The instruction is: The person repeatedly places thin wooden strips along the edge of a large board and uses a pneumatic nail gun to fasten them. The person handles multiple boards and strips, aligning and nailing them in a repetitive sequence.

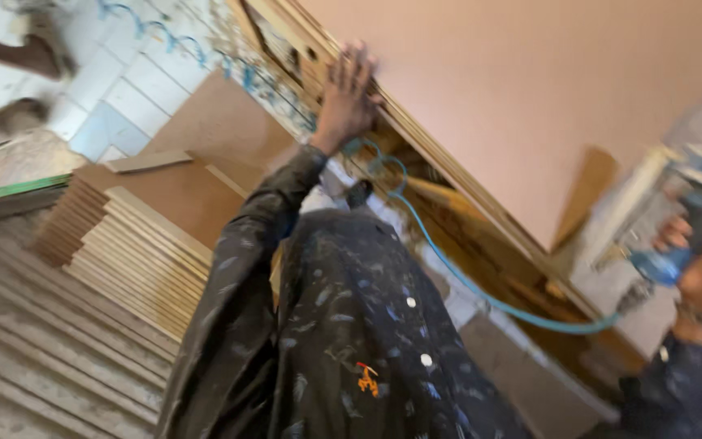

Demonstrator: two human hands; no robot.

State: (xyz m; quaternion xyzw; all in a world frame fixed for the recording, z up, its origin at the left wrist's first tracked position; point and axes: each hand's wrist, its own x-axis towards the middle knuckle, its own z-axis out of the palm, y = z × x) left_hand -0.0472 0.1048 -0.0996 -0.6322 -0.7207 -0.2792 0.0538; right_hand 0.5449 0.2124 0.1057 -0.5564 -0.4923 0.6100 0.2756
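Head view, left hand [347,97] on panel [530,106], stacked boards [140,260]

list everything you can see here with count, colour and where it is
large board: one, pinkish tan, upper right, tilted, framed edge facing the person
air hose: one, light blue, running from the tool down past the board's edge and up toward the left hand
power tool: one, blue and grey, blurred, far right
stacked boards: one pile, pale wood, left of centre on the floor
flat sheet: one, brown, behind the pile
loose strips: at least two, pale wood, lying on the sheet
tiled floor: white, upper left
another person's legs: blurred, top left corner
shirt: one, dark patterned, centre bottom
left hand: flat against the board's edge
right hand: gripping the power tool
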